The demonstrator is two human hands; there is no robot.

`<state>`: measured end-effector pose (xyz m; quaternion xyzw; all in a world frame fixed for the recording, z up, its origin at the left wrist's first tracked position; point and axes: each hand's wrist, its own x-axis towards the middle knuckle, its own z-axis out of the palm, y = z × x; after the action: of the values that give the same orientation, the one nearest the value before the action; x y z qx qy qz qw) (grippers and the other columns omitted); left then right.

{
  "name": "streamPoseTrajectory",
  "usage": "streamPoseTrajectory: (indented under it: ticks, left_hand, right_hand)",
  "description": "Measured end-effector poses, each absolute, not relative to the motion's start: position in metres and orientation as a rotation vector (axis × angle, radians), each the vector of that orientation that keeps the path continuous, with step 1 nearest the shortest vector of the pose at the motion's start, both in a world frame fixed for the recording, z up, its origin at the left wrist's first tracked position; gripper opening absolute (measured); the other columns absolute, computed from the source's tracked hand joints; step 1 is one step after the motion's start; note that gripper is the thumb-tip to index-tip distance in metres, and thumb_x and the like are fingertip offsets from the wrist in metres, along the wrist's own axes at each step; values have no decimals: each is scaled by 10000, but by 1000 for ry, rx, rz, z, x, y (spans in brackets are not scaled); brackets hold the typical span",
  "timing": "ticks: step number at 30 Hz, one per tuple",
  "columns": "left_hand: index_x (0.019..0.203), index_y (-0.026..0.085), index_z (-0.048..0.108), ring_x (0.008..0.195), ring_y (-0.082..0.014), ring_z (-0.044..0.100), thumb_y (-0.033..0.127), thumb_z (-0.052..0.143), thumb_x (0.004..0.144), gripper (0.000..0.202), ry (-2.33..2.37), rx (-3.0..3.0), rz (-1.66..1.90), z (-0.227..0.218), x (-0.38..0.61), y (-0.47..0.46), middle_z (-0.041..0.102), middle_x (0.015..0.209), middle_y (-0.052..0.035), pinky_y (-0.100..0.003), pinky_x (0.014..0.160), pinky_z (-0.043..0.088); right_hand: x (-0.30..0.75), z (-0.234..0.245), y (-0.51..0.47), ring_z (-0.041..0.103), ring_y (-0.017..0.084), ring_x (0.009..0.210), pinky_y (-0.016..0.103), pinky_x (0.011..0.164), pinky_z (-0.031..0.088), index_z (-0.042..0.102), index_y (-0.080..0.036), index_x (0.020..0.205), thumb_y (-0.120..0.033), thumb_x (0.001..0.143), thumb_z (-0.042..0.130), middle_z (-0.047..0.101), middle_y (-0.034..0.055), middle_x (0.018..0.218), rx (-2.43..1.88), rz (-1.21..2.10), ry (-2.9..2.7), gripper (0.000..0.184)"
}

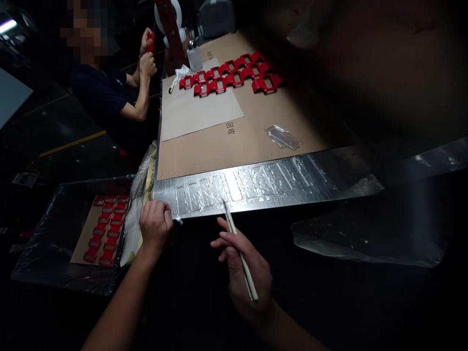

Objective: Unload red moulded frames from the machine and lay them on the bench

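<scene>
My left hand (156, 225) is curled into a fist at the near left corner of the metal-edged table; whatever may be inside it is hidden. In my right hand (250, 275) rests a slim pale stick-like tool (239, 248) with a thin dark tip; its exact kind is unclear. The tip points at a row of clear rectangular film pieces (239, 185) lying along the bare metal strip (168, 187). My right fingers are loosely bent around the tool, just off the table's front edge.
Red plastic frames (219, 85) stand in rows on cardboard (204, 153), near a white-bodied bottle (194, 56). A loose clear piece (283, 137) lies closer. A lined bin (47, 234) at left holds more red frames (108, 234). Another person (106, 92) handles a red part.
</scene>
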<state>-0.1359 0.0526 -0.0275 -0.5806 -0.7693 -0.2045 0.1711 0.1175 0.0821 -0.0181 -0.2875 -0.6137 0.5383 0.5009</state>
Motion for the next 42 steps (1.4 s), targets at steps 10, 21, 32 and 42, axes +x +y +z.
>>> streamPoseTrajectory:
  ticks: [10,21,32,42]
  left_hand:
    - [769,211,416,699,-158,485,0,399,852,228,-2188,-1545,-1190,-20,-102,48,458,754,1,-291,639,404]
    - [986,141,651,850,-171,663,-29,572,871,220,-1733,-2185,-1511,-12,-56,48,668,954,-76,-298,742,517]
    - [1311,269,661,1258,-404,578,486,538,999,399,-2065,-2247,-587,-6,-136,74,597,1428,-111,-571,1040,448]
    - [1241,201,673,1364,-388,528,420,556,989,354,-2240,-1967,-783,-7,-162,53,557,1485,-139,-579,1166,397]
  right_hand:
    - [26,-28,98,704,206,1075,319,904,589,596,-203,1056,-56,921,587,693,100,1099,-375,1281,-1554,200]
    - [200,-33,117,712,188,877,331,823,596,639,-225,1042,-20,848,678,711,52,981,-993,536,-1503,286]
    - [359,-100,170,529,336,1393,557,1163,423,571,-184,1417,-231,756,675,554,150,1492,-1616,468,-1340,671]
    - [257,-1,175,733,160,775,256,618,569,547,-227,1191,-269,960,682,728,119,1232,-1216,878,-1527,272]
